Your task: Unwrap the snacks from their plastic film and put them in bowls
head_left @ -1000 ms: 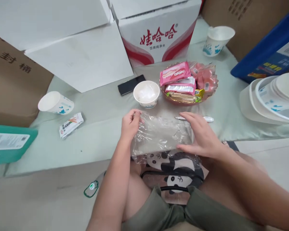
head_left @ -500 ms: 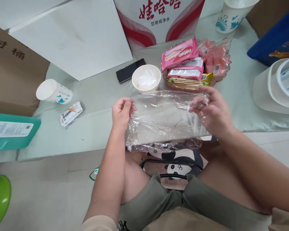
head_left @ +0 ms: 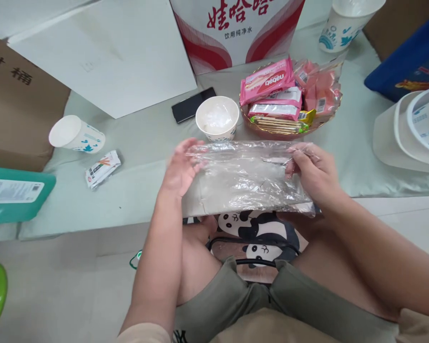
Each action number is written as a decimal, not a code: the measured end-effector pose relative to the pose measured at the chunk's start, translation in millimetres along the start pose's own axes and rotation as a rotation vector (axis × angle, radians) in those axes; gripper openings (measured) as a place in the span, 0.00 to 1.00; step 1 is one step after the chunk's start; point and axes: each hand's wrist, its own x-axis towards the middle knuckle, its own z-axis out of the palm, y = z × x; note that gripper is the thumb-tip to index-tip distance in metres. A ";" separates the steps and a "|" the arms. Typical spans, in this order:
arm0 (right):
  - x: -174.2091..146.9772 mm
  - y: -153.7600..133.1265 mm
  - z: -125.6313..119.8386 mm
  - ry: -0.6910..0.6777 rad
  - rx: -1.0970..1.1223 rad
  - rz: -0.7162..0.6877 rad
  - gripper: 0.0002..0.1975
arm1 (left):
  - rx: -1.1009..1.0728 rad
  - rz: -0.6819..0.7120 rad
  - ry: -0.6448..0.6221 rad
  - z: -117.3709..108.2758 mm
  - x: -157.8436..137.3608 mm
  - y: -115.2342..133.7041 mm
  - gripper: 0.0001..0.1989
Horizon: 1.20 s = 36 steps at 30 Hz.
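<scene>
A crinkled piece of clear plastic film is spread between my hands at the table's front edge; whether it is a bag I cannot tell. My right hand pinches its right end between thumb and fingers. At the left end, my left hand has its fingers spread and slightly blurred, touching or just beside the film. Right behind the film stands a white paper bowl with something clear inside. Behind my right hand is a gold-rimmed basket of pink wafer packets and other wrapped snacks.
A black phone lies behind the bowl. To the left are a tipped paper cup, a small snack packet and a green jug. White tubs stand at the right, a paper cup at the back.
My left hand has gone from a pinch on the film to spread fingers. The right hand has turned and now pinches its end. The film's lower edge has risen a little.
</scene>
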 end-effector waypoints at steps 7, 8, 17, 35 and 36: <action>3.7 17.5 -0.3 0.125 -0.293 -0.466 0.28 | 0.339 -0.036 -0.041 7.7 -3.0 -8.1 0.15; 5.2 18.0 -1.4 0.123 -0.339 -0.536 0.29 | 0.349 -0.028 -0.048 7.2 -2.4 -7.9 0.14; -6.2 -2.4 -13.0 0.120 -0.288 -0.567 0.13 | 0.308 0.093 0.062 9.3 4.1 -10.5 0.13; -0.4 -0.1 -13.1 -0.010 -0.242 -0.142 0.06 | 0.312 -0.172 -0.078 6.0 -3.5 -9.8 0.23; 1.3 -0.1 -13.4 0.019 -0.212 -0.114 0.06 | 0.324 -0.164 -0.095 5.1 -2.3 -10.1 0.24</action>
